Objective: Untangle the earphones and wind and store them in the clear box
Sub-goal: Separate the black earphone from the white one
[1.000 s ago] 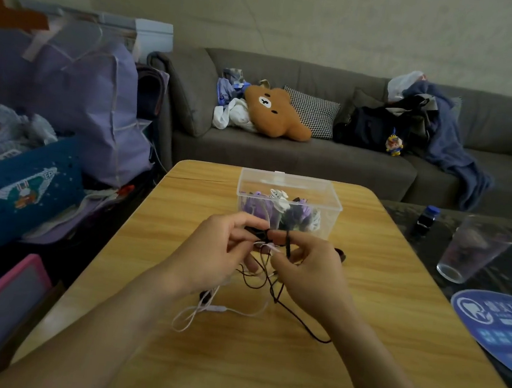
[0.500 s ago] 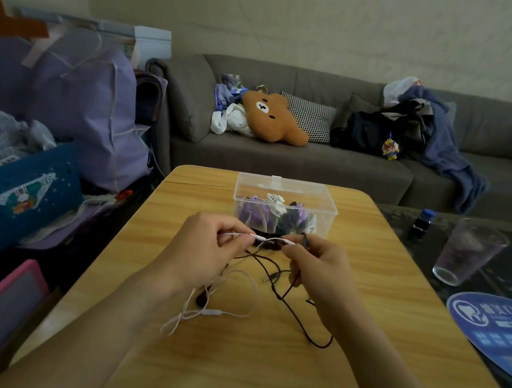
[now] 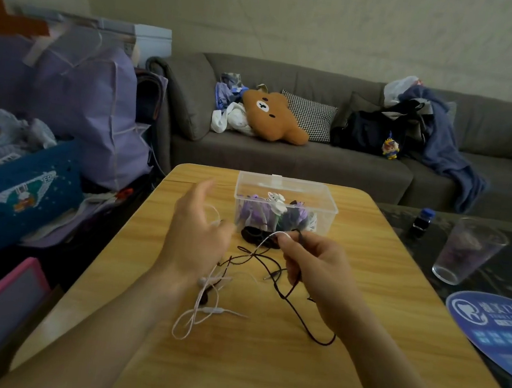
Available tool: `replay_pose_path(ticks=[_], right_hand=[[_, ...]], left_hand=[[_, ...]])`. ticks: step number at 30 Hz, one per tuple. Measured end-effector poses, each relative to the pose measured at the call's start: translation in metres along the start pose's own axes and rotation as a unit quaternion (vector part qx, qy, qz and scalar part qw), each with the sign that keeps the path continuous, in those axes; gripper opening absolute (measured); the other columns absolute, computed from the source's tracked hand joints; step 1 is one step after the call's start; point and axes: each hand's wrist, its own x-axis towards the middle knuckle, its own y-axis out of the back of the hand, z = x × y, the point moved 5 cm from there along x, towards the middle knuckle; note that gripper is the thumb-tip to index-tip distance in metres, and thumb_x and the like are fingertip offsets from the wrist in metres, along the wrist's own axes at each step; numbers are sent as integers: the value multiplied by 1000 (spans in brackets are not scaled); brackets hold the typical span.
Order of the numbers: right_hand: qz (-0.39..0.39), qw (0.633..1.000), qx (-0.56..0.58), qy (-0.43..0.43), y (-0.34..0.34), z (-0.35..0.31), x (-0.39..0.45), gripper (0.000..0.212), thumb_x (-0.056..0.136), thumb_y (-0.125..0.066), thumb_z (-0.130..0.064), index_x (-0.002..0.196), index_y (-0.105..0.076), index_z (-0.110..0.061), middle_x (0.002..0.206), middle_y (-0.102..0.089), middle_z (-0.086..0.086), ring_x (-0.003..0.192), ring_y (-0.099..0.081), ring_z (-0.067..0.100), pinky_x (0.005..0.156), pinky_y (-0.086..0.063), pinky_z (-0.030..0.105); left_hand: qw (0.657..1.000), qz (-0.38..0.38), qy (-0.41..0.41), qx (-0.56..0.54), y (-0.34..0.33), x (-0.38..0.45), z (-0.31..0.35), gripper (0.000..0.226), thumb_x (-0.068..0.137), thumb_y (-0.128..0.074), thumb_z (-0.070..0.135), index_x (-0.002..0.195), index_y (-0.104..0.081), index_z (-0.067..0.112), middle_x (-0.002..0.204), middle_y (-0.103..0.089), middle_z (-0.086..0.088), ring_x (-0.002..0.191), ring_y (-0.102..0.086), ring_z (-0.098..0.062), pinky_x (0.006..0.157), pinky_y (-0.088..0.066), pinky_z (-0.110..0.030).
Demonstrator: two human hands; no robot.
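A person's right hand (image 3: 313,264) pinches tangled white and black earphones (image 3: 251,276) above the wooden surface (image 3: 363,301), just before the clear box (image 3: 285,206). The blurred left hand (image 3: 195,235) lifts, fingers spread, a white strand across them.

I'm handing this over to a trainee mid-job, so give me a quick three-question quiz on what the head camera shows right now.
1. True or false: the clear box already holds earphones.
2. Which hand pinches the white cable and the black cable? A left hand; B right hand; C neither.
3. Fill in: the drinking glass stands on the dark table to the person's ____.

Key: 1 true, purple and white ones show through its wall. 2 B, the left hand's fingers are spread beside the white cable. 3 right.
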Motion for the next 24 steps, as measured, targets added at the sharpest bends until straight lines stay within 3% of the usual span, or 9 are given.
replay_pose_path(ticks=[2,5,7,9,12,14,17,20,24], right_hand=[[-7,1000,-7,9,-4,-2,-1,13,96,-65,-24,95,-75,-17,64,-56,1,58,-48,13,55,-41,24],[-21,1000,9,22,-7,-5,-2,16,97,-64,-21,96,-76,-10,67,-63,3,56,-49,13,53,-41,24],[-24,999,19,13,-6,-6,-4,26,99,-60,-25,93,-75,-5,62,-62,1,52,-48,13,50,-40,24],[-12,1000,20,6,-5,-6,-5,33,102,-54,-30,87,-76,-10,62,-63,-1,54,-51,13,51,-41,24],[51,999,8,-10,5,-1,-2,39,104,-47,-33,87,-76,-14,86,-71,3,82,-60,17,70,-47,31],[97,992,55,-55,15,6,1,38,105,-46,-32,87,-72,-10,91,-70,5,90,-60,19,76,-47,34],[126,966,204,-97,24,11,2,36,106,-45,-29,84,-65,-8,86,-68,7,87,-64,21,74,-50,34],[140,934,318,-83,31,8,3,37,107,-41,-25,76,-57,-10,88,-71,10,84,-70,22,69,-54,34],[103,916,384,-52,26,-6,-1,41,108,-34,-23,72,-51,-12,100,-74,16,95,-73,29,78,-56,39]], left_hand=[[988,-106,-102,-44,-14,-13,20,69,90,-67,13,148,-36,33,141,-46,23,126,-42,8,99,-36,-5],[964,-214,-159,-20,-35,-26,22,56,89,-73,21,140,-50,33,125,-62,18,115,-58,5,95,-48,-14],[966,-202,-156,-36,-38,-25,20,35,90,-71,16,123,-65,26,106,-70,10,89,-69,-6,78,-57,-22],[973,-180,-131,-53,-33,-20,16,23,92,-69,12,111,-71,23,90,-73,7,69,-71,-12,64,-56,-22],[979,-174,-103,-18,-23,-12,8,13,92,-69,12,98,-72,23,72,-71,11,59,-66,-7,57,-50,-17],[981,-174,-83,0,-20,-8,3,15,92,-67,11,94,-71,26,74,-70,11,63,-66,-7,60,-53,-19],[991,-116,-59,-4,-11,-1,-6,18,95,-62,9,93,-66,27,82,-69,3,68,-68,-11,62,-58,-26],[998,-46,-29,-21,-2,7,-14,17,98,-58,9,97,-58,26,93,-67,0,61,-68,-11,54,-52,-20],[996,0,64,-68,1,12,-27,17,100,-53,6,99,-54,23,99,-64,-3,56,-68,-10,49,-49,-19]])
